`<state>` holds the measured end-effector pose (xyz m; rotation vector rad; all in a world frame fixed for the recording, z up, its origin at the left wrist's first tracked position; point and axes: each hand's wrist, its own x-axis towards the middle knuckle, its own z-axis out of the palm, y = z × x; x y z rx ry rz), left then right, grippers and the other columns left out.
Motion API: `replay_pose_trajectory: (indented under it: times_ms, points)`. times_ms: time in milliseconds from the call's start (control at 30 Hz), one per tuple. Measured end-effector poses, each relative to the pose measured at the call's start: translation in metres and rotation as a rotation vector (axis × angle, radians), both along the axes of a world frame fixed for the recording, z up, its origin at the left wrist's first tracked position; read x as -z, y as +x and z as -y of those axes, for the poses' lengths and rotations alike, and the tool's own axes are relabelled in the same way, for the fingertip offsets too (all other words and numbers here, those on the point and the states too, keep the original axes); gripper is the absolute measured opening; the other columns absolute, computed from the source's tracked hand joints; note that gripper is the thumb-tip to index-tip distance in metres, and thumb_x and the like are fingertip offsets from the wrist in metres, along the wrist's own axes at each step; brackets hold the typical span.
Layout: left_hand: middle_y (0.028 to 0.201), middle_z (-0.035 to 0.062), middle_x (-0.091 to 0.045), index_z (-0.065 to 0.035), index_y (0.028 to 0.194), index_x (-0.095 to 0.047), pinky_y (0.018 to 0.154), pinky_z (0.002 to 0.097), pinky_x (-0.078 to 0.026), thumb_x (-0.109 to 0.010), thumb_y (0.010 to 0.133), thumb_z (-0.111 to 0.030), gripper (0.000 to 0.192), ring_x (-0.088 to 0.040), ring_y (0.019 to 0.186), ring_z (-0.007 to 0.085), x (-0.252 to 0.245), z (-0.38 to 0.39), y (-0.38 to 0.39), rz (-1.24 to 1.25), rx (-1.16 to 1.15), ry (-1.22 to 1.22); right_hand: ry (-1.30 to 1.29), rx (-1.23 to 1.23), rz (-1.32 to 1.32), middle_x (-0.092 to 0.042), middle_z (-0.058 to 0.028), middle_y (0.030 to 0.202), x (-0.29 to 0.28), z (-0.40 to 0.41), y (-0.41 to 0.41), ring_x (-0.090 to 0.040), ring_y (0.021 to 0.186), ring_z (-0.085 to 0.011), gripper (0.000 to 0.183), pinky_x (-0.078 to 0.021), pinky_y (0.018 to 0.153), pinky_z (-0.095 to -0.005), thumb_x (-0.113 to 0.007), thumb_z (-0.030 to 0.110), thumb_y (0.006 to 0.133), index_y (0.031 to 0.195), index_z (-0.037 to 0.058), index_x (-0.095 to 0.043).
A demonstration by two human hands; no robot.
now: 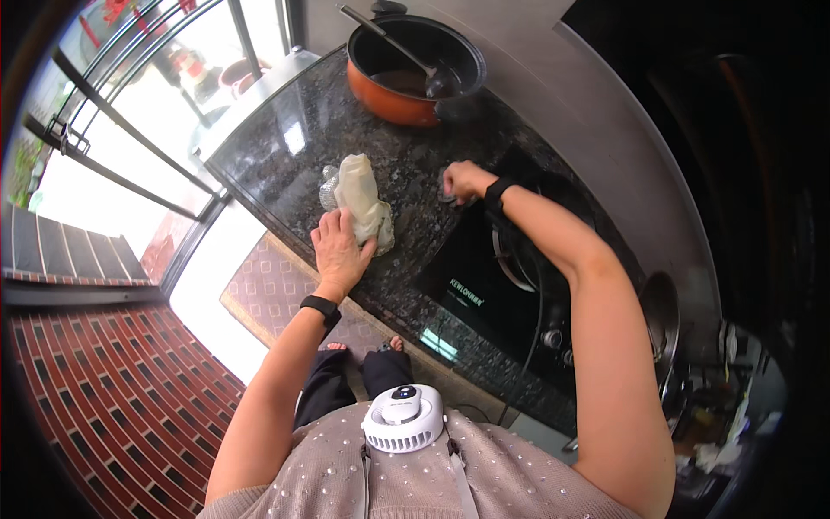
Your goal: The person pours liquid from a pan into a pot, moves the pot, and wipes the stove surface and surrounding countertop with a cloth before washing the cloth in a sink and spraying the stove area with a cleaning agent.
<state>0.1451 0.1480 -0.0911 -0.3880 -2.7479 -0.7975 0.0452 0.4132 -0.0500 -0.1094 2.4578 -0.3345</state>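
Note:
On the dark speckled stone countertop [272,156] lies a pale, translucent plastic bag [358,185], its contents hidden. My left hand [340,250] grips the bag's near end between fingers and thumb. A piece of silvery bubble wrap [329,188] shows along the bag's left side. Farther right, my right hand [467,181] is low over the counter beside the black glass gas hob [467,285]. Its fingers are curled on a small crumpled greyish piece [446,196], mostly hidden; its material is unclear.
An orange pot [395,104] with a dark interior stands at the counter's far end, a metal ladle [389,36] leaning in it. A burner ring [512,259] lies under my right forearm. Left are a barred window [123,123] and a patterned mat [272,279]. A white fan [402,418] hangs at my chest.

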Motion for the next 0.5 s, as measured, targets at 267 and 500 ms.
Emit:
replay_pose_trajectory:
  times_ms: [267, 500]
  points:
    - [0.1, 0.0095, -0.044, -0.0075, 0.112, -0.04, 0.079, 0.0382, -0.031, -0.065, 0.064, -0.03, 0.058, -0.04, 0.099, 0.0269, -0.003, 0.012, 0.004, -0.008, 0.035, 0.029, -0.566, 0.521, 0.021, -0.061, -0.0092, 0.081, 0.004, 0.062, 0.097, -0.06, 0.073, -0.0208, 0.026, -0.049, 0.062, -0.0315, -0.066, -0.003, 0.06, 0.084, 0.0049, -0.06]
    - [0.101, 0.0107, -0.044, -0.0065, 0.112, -0.038, 0.079, 0.0381, -0.03, -0.064, 0.066, -0.03, 0.058, -0.04, 0.1, 0.0275, -0.006, 0.016, 0.001, 0.037, 0.083, 0.038, -1.083, 1.224, 0.035, -0.051, -0.0107, 0.105, -0.031, 0.046, 0.163, -0.057, 0.089, -0.0216, 0.043, -0.0494, 0.078, -0.0357, -0.051, -0.006, 0.075, 0.115, 0.0077, -0.042]
